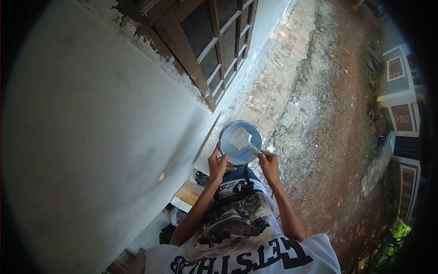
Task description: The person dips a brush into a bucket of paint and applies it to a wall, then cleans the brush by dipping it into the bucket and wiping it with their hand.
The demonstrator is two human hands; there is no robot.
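A round bucket point(226, 129) with pale bluish-white paint inside is held close in front of my body. My left hand point(220, 164) grips its near left rim, thumb over the edge and fingers round the outside. In my right hand point(268, 163), closed at the bucket's right side, is the handle of a paintbrush point(242, 139). The wide bristles, coated in whitish paint, lie inside the bucket over the paint, pointing up and left.
On the left rises a white wall point(105, 132) with a brown wooden window frame point(187, 55) and ragged paint edges. A paint-spattered concrete strip point(278, 64) runs along its base. Reddish dirt ground point(337, 150) lies right, with a low fence point(401, 100) beyond.
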